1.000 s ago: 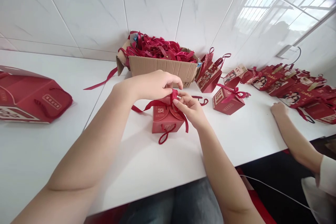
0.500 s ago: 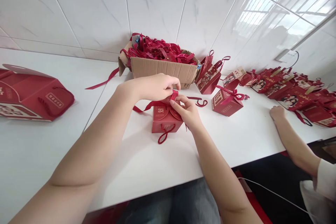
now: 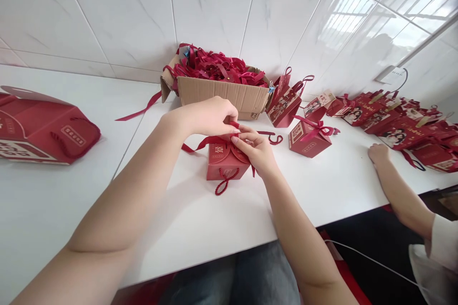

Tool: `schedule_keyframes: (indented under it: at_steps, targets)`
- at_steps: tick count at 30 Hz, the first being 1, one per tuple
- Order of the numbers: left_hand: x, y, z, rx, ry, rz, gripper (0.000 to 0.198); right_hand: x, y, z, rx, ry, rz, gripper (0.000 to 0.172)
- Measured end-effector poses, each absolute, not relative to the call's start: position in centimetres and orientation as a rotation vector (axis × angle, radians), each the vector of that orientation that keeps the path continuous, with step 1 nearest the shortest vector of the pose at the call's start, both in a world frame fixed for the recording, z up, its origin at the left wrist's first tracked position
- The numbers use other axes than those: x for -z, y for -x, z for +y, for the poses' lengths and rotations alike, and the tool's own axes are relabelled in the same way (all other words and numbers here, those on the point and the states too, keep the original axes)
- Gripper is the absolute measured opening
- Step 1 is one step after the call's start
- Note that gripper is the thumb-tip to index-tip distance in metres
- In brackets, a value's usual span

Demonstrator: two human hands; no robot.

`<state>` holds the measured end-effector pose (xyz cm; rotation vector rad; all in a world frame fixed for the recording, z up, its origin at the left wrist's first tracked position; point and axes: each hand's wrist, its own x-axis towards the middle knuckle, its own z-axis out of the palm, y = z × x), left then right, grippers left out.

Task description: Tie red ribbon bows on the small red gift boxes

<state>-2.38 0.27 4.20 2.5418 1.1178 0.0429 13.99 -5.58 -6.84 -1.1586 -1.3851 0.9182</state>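
Note:
A small red gift box (image 3: 226,167) with gold lettering and a twisted cord loop on its front stands upright on the white table. Red ribbon (image 3: 199,144) runs over its top and trails off to the left. My left hand (image 3: 214,116) reaches over from behind the box, fingers pinching the ribbon above the lid. At the box's top right, my right hand (image 3: 256,148) has thumb and fingertips closed on the same ribbon. The fingertips of both hands nearly meet, and the ribbon between them is partly hidden.
Behind stands a cardboard carton (image 3: 222,93) heaped with red ribbons. A finished-looking box with a bow (image 3: 310,139) sits to the right, near other red boxes (image 3: 284,105). A larger red box (image 3: 46,128) lies left. Another person's hand (image 3: 379,155) rests at right.
My left hand has shifted slightly left, and the ribbon loop that stood up between my fingers is now lower and flatter. My right hand has barely moved; the box stays in place.

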Motion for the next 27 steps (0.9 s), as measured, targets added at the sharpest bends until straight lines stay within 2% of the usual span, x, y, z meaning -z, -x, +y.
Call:
schedule_keyframes:
  at_steps: [6, 17, 27]
  targets:
    - [-4.5, 2.5, 0.0, -0.150, -2.577, 1.033, 0.025, 6.4, -14.4, -5.9, -0.941, 1.152, -1.491, 0.018]
    - [-4.5, 2.5, 0.0, -0.104, -2.570, 0.977, 0.028, 6.4, -14.9, -5.2, -1.016, 1.023, -1.300, 0.026]
    - [-3.8, 2.4, 0.7, -0.138, -2.583, 0.987, 0.024, 7.0, -14.5, -5.0, -1.143, 0.931, -1.316, 0.022]
